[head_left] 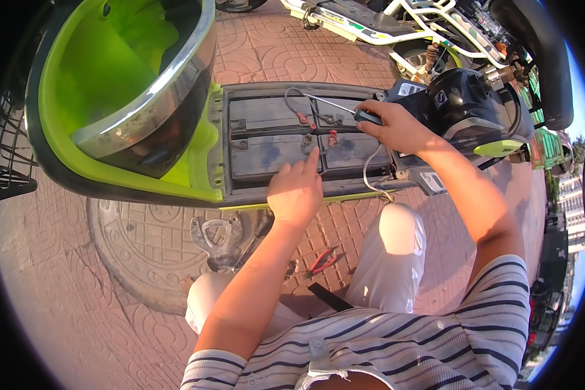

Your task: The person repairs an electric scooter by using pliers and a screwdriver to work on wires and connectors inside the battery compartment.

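An open battery compartment (266,162) in a scooter's footboard holds several dark grey batteries with bolted terminals, red terminal covers (333,138) and grey cables (289,104). My right hand (400,130) grips a screwdriver (367,116) by its dark handle over the right-hand batteries, its thin shaft angled up and left toward the grey cable loop. My left hand (296,187) is on the near middle of the compartment with fingers extended, the index fingertip at a terminal. Whether that fingertip touches the terminal or rests just beside it, I cannot tell.
A lime-green storage shell (84,84) stands at the left, a black scooter housing (461,97) at the right. Below, on red paving (104,247) and a round manhole cover, lie a metal bracket (216,239) and red-handled pliers (322,260) near my knees. Another two-wheeler (390,26) is behind.
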Demonstrator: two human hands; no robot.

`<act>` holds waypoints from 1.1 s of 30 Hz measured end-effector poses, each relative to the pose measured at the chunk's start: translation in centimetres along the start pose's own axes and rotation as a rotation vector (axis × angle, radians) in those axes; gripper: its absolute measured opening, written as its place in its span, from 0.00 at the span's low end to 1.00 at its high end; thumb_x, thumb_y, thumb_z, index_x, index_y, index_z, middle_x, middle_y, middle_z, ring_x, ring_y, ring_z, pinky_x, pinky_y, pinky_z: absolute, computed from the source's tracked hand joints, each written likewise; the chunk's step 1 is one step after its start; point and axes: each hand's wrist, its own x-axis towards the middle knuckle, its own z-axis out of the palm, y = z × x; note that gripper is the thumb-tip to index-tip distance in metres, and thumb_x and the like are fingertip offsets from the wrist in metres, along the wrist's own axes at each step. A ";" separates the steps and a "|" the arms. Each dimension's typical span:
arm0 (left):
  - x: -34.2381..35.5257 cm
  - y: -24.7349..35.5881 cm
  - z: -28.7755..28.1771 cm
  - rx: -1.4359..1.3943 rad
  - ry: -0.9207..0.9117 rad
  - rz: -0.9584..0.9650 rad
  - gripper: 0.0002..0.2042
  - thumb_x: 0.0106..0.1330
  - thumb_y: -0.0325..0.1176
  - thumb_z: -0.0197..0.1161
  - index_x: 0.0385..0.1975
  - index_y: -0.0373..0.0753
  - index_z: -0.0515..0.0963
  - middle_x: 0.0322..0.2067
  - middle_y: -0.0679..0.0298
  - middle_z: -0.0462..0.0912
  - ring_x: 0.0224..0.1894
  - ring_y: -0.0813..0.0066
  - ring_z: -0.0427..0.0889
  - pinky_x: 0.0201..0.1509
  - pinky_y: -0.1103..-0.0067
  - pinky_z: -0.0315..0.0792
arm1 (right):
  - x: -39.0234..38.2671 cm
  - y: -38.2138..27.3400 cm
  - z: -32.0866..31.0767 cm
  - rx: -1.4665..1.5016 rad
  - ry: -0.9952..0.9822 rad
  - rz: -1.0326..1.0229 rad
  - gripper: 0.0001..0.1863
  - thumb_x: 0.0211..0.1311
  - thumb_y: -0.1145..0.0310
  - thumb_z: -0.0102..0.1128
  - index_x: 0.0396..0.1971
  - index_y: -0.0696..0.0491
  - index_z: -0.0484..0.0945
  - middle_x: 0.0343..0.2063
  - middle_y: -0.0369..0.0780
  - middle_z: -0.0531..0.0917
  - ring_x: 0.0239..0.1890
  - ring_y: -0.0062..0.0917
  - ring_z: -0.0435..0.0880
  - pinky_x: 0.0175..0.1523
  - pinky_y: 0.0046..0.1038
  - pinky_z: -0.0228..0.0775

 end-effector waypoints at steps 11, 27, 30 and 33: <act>0.0 0.1 0.3 -0.018 0.038 -0.015 0.23 0.51 0.27 0.65 0.51 0.46 0.79 0.25 0.68 0.77 0.30 0.66 0.76 0.35 0.73 0.74 | -4.0 -1.6 -5.2 -0.414 -0.182 -0.101 0.20 0.58 0.56 0.63 0.45 0.53 0.82 0.30 0.51 0.83 0.36 0.46 0.82 0.42 0.40 0.73; 0.1 0.1 0.5 -0.027 0.014 -0.036 0.23 0.52 0.29 0.65 0.52 0.46 0.79 0.26 0.69 0.79 0.30 0.66 0.77 0.35 0.73 0.74 | -2.4 -0.8 -3.8 -0.481 -0.134 -0.129 0.19 0.58 0.58 0.65 0.46 0.52 0.83 0.28 0.51 0.83 0.35 0.45 0.83 0.41 0.40 0.74; 0.1 0.1 0.6 -0.022 0.022 -0.035 0.23 0.52 0.29 0.65 0.52 0.46 0.79 0.26 0.69 0.79 0.30 0.67 0.77 0.35 0.73 0.74 | -2.2 -1.4 -3.9 -0.523 -0.169 -0.087 0.19 0.58 0.58 0.65 0.46 0.52 0.83 0.30 0.50 0.84 0.36 0.45 0.83 0.42 0.39 0.74; 0.1 0.1 0.5 -0.023 0.030 -0.029 0.23 0.52 0.29 0.65 0.51 0.46 0.79 0.25 0.69 0.79 0.30 0.67 0.77 0.35 0.73 0.74 | -2.0 -1.4 -4.2 -0.534 -0.186 -0.106 0.19 0.58 0.57 0.65 0.45 0.52 0.83 0.32 0.49 0.85 0.37 0.44 0.84 0.43 0.39 0.74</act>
